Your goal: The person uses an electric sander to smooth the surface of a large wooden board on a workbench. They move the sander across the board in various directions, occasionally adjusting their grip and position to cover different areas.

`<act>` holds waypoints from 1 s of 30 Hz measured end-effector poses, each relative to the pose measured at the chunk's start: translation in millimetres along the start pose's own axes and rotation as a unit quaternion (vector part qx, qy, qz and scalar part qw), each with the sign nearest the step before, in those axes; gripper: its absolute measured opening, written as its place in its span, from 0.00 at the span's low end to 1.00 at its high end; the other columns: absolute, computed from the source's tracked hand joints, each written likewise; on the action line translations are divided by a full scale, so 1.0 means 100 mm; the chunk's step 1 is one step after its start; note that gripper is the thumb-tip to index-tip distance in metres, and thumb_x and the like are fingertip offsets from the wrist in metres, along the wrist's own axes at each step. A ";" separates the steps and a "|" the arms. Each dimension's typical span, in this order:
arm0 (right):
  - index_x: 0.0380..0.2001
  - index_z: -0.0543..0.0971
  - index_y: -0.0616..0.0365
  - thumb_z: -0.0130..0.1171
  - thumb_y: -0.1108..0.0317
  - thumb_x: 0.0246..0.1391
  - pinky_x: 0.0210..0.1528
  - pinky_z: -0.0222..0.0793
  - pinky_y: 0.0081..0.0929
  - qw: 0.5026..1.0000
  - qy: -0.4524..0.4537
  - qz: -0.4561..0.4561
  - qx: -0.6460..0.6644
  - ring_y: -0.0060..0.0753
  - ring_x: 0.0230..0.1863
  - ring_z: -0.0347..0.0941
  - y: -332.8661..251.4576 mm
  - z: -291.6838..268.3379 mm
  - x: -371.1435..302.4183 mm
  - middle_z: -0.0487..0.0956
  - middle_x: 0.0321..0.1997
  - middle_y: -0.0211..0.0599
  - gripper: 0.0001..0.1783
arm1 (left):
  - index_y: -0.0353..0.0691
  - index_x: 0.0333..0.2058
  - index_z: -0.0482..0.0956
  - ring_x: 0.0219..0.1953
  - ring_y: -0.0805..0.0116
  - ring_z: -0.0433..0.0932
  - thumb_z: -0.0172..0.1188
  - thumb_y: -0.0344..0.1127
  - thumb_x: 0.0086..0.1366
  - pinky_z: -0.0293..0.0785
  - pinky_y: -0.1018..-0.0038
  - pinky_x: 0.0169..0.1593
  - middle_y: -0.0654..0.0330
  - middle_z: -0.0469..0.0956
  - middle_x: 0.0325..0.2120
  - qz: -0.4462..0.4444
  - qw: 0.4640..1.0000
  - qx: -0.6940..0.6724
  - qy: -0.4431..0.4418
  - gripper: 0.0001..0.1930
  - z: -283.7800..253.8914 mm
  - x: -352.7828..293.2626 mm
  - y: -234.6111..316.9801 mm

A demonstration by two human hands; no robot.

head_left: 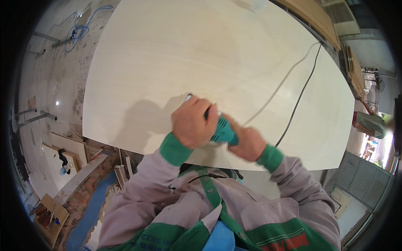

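A teal corded power tool (225,131) is held over a large pale wooden panel (176,58), close to the panel's near edge. My left hand (191,123) is wrapped round the top of its front end, hiding most of it. Just past my left knuckles a small bit of metal (188,97) shows. My right hand (248,143) grips the vented rear of the tool from the right, its fingers partly blurred. The tool's underside is hidden, so I cannot tell its exact kind or whether it touches the panel.
A dark cord (307,85) crosses the panel's right side to its far edge. Scrap boards (121,175) and a blue strip (90,213) lie below left. Blue tubing (79,31) lies at the far left. At the right another person (370,124) stands beyond the panel.
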State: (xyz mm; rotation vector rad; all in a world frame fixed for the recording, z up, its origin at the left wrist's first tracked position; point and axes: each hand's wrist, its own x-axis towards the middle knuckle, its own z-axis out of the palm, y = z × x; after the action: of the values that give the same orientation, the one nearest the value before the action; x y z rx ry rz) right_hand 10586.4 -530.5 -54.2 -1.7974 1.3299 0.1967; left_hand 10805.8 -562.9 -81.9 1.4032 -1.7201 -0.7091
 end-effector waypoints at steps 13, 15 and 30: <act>0.50 0.78 0.55 0.63 0.60 0.49 0.29 0.70 0.34 0.992 0.106 0.048 0.053 0.28 0.23 0.70 -0.34 -1.22 1.38 0.77 0.26 0.35 0.24 | 0.41 0.38 0.87 0.41 0.47 0.83 0.52 0.46 0.69 0.77 0.54 0.49 0.49 0.85 0.37 -0.003 0.993 0.119 -0.025 0.18 0.06 2.03 -0.60; 0.51 0.77 0.58 0.63 0.66 0.46 0.31 0.73 0.33 0.990 0.106 -0.042 0.084 0.30 0.24 0.74 -0.30 -0.78 1.05 0.79 0.25 0.36 0.26 | 0.46 0.36 0.87 0.41 0.45 0.84 0.50 0.54 0.66 0.78 0.51 0.48 0.51 0.86 0.37 -0.016 0.995 0.092 -0.046 0.22 -0.08 1.42 -0.59; 0.73 0.49 0.75 0.60 0.61 0.54 0.45 0.77 0.51 0.972 -0.084 -0.204 0.080 0.62 0.41 0.82 -1.55 1.26 0.37 0.84 0.39 0.59 0.51 | 0.36 0.30 0.75 0.31 0.74 0.69 0.51 0.42 0.76 0.67 0.72 0.37 0.61 0.73 0.24 -0.238 0.968 0.057 0.054 0.17 -1.80 -1.36 -1.03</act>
State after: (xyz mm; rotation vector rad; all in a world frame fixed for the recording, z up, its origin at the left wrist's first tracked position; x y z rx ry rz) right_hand 10775.6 -458.6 -68.0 -1.8284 0.8124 0.0155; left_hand 11022.5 -443.8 -100.8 1.9312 -1.3643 -0.7784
